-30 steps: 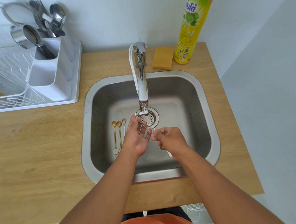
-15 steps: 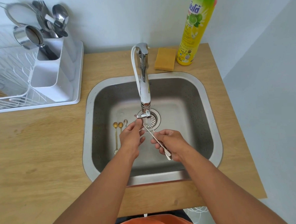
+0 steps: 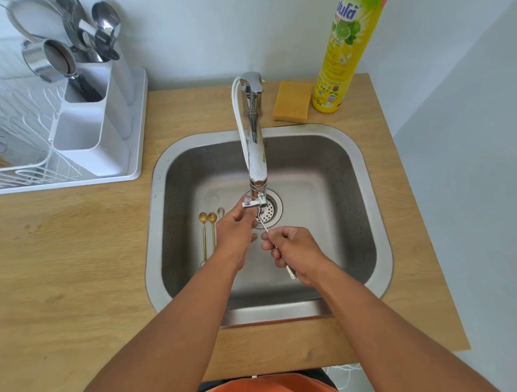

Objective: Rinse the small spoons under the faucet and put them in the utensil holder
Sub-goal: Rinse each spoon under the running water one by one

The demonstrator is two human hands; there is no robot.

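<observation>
My right hand (image 3: 294, 251) grips a small silver spoon (image 3: 290, 272) by its handle, the bowl end pointing up under the faucet (image 3: 256, 154) spout. My left hand (image 3: 233, 233) reaches up to the spout, fingers on the small lever (image 3: 250, 203) at its tip. Two gold spoons (image 3: 205, 237) and a silver spoon (image 3: 220, 212) lie on the sink (image 3: 335, 206) floor at the left, partly hidden by my left hand. The white utensil holder (image 3: 97, 114) stands on the drying rack at the back left, with cutlery in its rear compartments.
A white dish rack (image 3: 15, 142) sits on the wooden counter at the left. A yellow sponge (image 3: 292, 101) and a tall yellow detergent bottle (image 3: 345, 47) stand behind the sink at the right. A drain strainer (image 3: 271, 208) lies under the spout.
My left hand has risen from beside the spoon to the lever at the spout tip. My right hand keeps its hold on the silver spoon and has barely moved.
</observation>
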